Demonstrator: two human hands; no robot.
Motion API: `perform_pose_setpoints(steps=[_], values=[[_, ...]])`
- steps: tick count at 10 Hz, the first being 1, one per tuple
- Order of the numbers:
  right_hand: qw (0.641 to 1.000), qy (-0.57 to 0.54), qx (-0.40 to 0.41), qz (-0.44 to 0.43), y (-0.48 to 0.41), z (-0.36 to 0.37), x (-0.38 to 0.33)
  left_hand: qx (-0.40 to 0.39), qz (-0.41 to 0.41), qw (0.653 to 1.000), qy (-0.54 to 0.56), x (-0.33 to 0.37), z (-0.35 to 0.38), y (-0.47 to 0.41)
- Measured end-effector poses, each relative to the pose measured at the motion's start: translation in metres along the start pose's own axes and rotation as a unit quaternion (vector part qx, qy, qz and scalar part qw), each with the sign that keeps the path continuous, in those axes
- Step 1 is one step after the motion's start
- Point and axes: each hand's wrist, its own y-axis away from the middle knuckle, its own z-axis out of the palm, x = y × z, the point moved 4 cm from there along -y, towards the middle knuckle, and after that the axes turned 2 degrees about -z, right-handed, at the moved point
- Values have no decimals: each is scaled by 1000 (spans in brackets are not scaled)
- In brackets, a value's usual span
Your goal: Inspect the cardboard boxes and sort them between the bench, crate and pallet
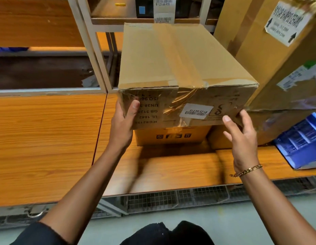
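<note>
A taped brown cardboard box (180, 68) with a white barcode label on its near face sits on top of a smaller yellow-brown box (171, 137) on the wooden bench (47, 138). My left hand (123, 121) grips the box's near left corner, thumb on the front face and fingers hidden round the side. My right hand (242, 137) is at the near right lower corner with fingers spread and relaxed, fingertips at the box edge. The box's print reads upside down.
A tall cardboard carton (270, 50) with a white arrow label stands at the right, against the box. A blue printed package (302, 142) lies on the bench at the right. Metal shelf frames (93, 50) rise behind. Wire mesh runs under the bench edge.
</note>
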Motion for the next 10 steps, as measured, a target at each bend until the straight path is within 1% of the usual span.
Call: perform_pose_setpoints(steps=[1, 2, 3, 4, 5, 6, 7, 8, 9, 10], values=[[999, 35, -33, 4, -5, -17, 12, 2, 1, 1000, -7, -1, 3, 3], [995, 53, -83, 4, -18, -30, 16, 17, -2, 1000, -16, 4, 10, 5], [988, 49, -144, -26, -26, -40, 17, 74, 4, 997, -24, 6, 12, 12], [974, 64, -208, -55, -33, -59, 27, 136, -14, 990, -33, -1, 16, 32], [967, 95, -222, -80, -44, -90, 36, 184, -33, 975, -124, -12, 30, 65], [953, 168, -182, -171, -54, -122, 29, 195, -17, 916, -350, -6, 67, 105], [918, 261, -143, -263, -60, -143, 21, 133, 92, 810, -563, 10, 119, 119], [848, 394, -112, -335, -63, -156, 17, 58, 137, 752, -642, 18, 156, 112], [795, 491, -142, -327, -75, -164, 24, 22, 101, 723, -683, 18, 168, 108], [764, 524, -181, -329, -78, -169, 26, 10, 65, 706, -705, 20, 168, 119]])
